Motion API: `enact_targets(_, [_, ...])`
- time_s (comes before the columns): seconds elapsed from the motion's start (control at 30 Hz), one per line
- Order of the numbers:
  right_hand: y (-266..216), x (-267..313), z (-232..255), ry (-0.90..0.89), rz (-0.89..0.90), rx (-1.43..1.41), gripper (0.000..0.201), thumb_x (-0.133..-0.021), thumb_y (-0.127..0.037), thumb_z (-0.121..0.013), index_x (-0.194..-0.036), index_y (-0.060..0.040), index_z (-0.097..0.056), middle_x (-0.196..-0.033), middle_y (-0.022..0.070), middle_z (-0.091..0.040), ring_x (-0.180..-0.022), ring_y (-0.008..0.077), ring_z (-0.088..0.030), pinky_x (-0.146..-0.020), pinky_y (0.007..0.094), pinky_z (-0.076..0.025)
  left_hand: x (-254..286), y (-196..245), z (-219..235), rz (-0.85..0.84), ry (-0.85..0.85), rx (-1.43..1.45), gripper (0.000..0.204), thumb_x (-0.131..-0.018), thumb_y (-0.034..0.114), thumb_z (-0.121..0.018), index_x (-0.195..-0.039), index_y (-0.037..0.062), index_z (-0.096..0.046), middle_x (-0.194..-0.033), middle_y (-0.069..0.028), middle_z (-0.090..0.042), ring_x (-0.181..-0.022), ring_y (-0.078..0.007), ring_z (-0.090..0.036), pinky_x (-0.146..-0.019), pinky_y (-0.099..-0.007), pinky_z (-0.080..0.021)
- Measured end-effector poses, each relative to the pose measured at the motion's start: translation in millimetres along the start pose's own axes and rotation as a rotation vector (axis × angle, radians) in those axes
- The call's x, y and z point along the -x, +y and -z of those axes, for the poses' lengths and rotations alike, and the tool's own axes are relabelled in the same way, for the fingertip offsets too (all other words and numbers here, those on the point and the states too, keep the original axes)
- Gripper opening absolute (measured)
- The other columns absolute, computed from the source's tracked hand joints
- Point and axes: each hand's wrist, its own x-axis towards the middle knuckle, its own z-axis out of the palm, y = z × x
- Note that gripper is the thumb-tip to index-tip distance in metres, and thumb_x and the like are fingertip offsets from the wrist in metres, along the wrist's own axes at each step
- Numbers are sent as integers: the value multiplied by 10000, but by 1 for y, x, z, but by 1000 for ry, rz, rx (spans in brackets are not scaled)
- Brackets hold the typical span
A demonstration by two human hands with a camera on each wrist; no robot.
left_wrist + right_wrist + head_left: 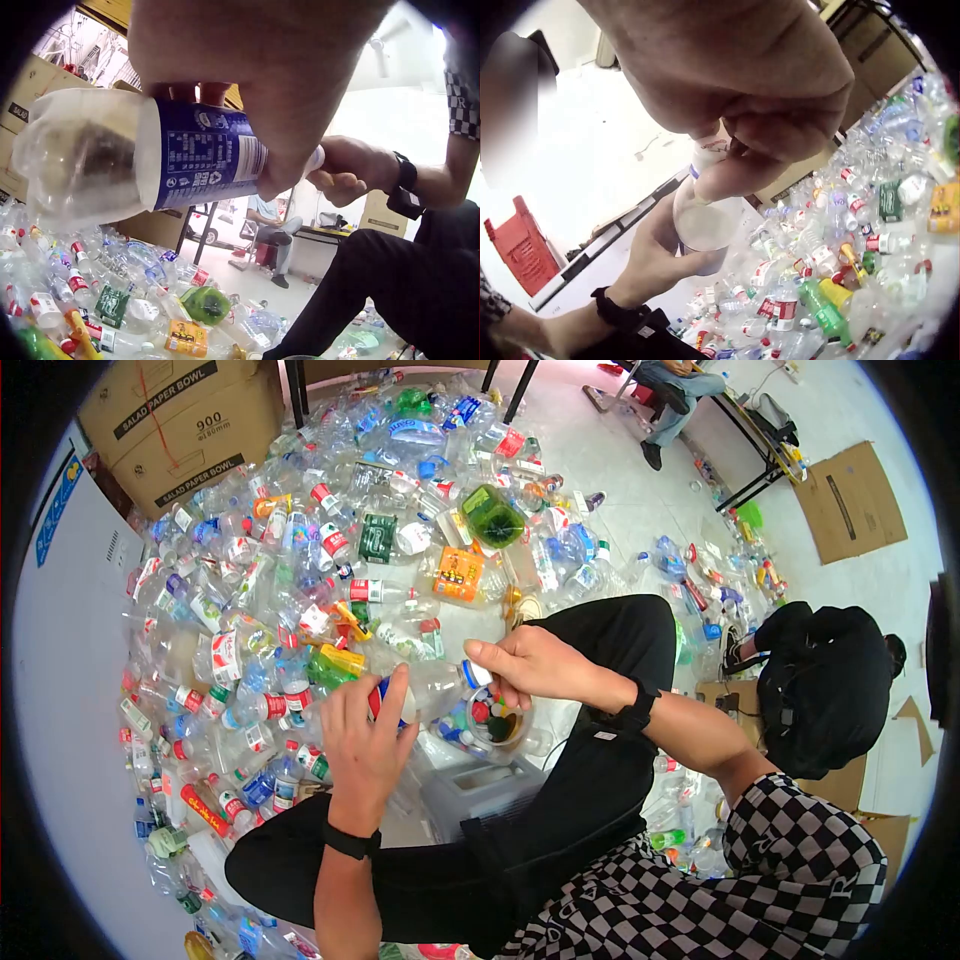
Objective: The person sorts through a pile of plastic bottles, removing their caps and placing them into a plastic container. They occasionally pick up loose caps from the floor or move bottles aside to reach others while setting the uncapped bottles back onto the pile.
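A clear plastic bottle (432,690) is being held nearly sideways in the air, its body being gripped by the left hand (365,725) and its neck end being turned toward the right hand (535,665). The body is being wrapped by a dark blue label (202,154) printed with white text and a barcode. The neck is being topped by a white cap (711,150) with reddish lettering, being pinched by the right hand's fingers; a blue ring is being shown below it.

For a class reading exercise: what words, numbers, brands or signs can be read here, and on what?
"SALAD PAPER BOWL", twice: cardboard, head view's upper left.
"900": same cardboard, above a smaller blurred line.
"R": checkered sleeve.
Too small or blurred: blue label on the held bottle, red print on its cap, labels on heaped bottles, blue sticker, other shirt letters.
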Motion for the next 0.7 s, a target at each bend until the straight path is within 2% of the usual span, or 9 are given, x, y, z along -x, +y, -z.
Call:
enact_targets(0.1, [19, -17, 5, 23, 34, -248, 485, -959, -446, -584, -896, 30, -646, -724, 43, -656, -590, 107, -632, -544, 259, -499, -1, -4, -4, 28, -12, -72, 769, -598, 101, -832, -1324, 142, -582, -1125, -111, -553, -1026, -309, -540, -880, -440, -449])
enact_targets(0.17, [50, -35, 8, 40, 161, -89, 429, -898, -388, -661, -1015, 24, -626, -809, 105, -684, -677, 193, -680, -611, 318, -530, 0, -9, -9, 68, -15, -104, 742, -603, 83, -820, -1308, 124, -591, -1110, -118, -557, -1004, -313, -541, -870, -425, -454])
enact_targets(0.23, [87, -57, 3, -27, 276, 495, 376, -843, -331, -727, -1046, -31, -626, -845, 121, -690, -790, 248, -689, -663, 356, -526, 1, -17, -13, 174, -31, -72, 778, -618, 113, -836, -1348, 160, -569, -1134, -106, -552, -1043, -301, -536, -895, -441, -445])
enact_targets(0.27, [100, -65, -9, -126, 209, 621, 393, -819, -298, -721, -1099, -38, -629, -869, 172, -687, -854, 358, -680, -749, 442, -535, 0, -19, -13, 185, -29, -59, 773, -623, 114, -836, -1348, 155, -570, -1125, -107, -552, -1035, -301, -536, -893, -435, -447])
enact_targets(0.33, [139, -88, -41, -315, 164, 812, 401, -794, -275, -716, -1105, -31, -644, -894, 212, -688, -884, 397, -670, -760, 469, -529, -2, -22, -15, 205, -39, -50, 777, -621, 114, -837, -1349, 153, -569, -1124, -108, -552, -1035, -302, -536, -892, -436, -447])
enact_targets(0.57, [207, -144, -110, -519, 205, 1030, 373, -764, -225, -695, -1065, -9, -656, -925, 210, -697, -898, 383, -681, -783, 472, -534, -4, -31, -19, 243, -86, -35, 802, -604, 104, -845, -1356, 147, -567, -1125, -115, -549, -1024, -310, -534, -881, -440, -447])
enact_targets(0.63, [219, -156, -120, -320, 323, 981, 310, -765, -227, -680, -1000, -26, -696, -1022, 195, -696, -916, 353, -689, -789, 489, -532, -4, -32, -18, 268, -105, -35, 799, -603, 102, -845, -1352, 145, -570, -1125, -116, -550, -1025, -312, -534, -882, -440, -447])
enact_targets(0.67, [221, -170, -130, -381, 179, 1019, 310, -805, -258, -661, -1035, -57, -709, -1109, 165, -679, -1020, 329, -665, -854, 449, -526, -5, -33, -18, 288, -118, -33, 796, -601, 100, -845, -1348, 143, -573, -1125, -117, -551, -1025, -314, -535, -883, -440, -447])
enact_targets(0.7, [214, -175, -134, -392, 177, 1013, 310, -805, -258, -661, -1035, -57, -709, -1109, 165, -679, -1020, 329, -665, -854, 449, -526, -6, -35, -17, 293, -128, -30, 796, -601, 100, -845, -1348, 143, -573, -1125, -117, -551, -1025, -314, -535, -883, -440, -447])
